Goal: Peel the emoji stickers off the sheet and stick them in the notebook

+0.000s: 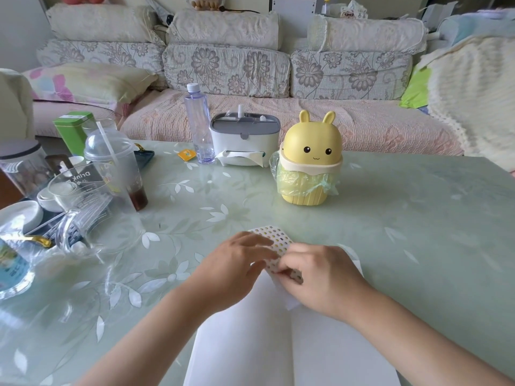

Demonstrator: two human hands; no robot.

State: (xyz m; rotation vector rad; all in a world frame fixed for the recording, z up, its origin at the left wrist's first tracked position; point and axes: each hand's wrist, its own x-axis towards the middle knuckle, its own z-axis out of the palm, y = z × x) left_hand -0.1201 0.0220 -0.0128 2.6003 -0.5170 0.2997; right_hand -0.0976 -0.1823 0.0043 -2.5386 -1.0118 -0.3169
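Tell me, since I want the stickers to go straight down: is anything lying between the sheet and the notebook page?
Nothing visible does. Both hands, left and right, hold the sheet over the top edge of the open notebook, whose white pages below show bare. The bin stands well behind.

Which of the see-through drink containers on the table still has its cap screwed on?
The tall plastic bottle beside the white tissue box; the domed cup has a straw instead.

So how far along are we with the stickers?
Early. Done: none visible, the open notebook page looks blank. In hand: left hand steadies the sticker sheet while right hand picks at its near edge. Left: the sheet looks mostly full.
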